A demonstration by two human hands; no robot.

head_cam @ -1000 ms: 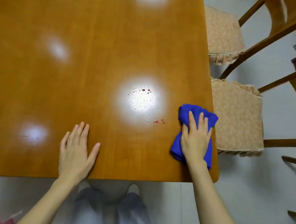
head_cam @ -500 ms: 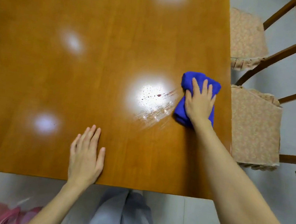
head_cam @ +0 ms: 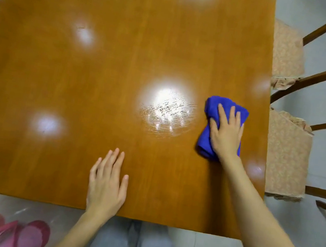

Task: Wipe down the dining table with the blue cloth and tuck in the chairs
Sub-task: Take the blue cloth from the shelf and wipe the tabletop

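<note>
— How is the light?
— Bright, from overhead. The glossy table (head_cam: 78, 88) throws back round white glare patches. The strongest is near the centre, with others toward 12, 10 and 9 o'clock and faint ones at 2 and 4.
— Anything washed out?
— The central patch burns white, with wet streaks (head_cam: 168, 113) glinting inside it.
— Shadows?
— One soft shadow on the wood at 4 o'clock.
— Sharpness?
— The centre is crisp. The wide lens bows the table's edges. The chairs (head_cam: 288, 151) at 3 o'clock and the pink slippers (head_cam: 28, 236) at 7 look soft.
</note>
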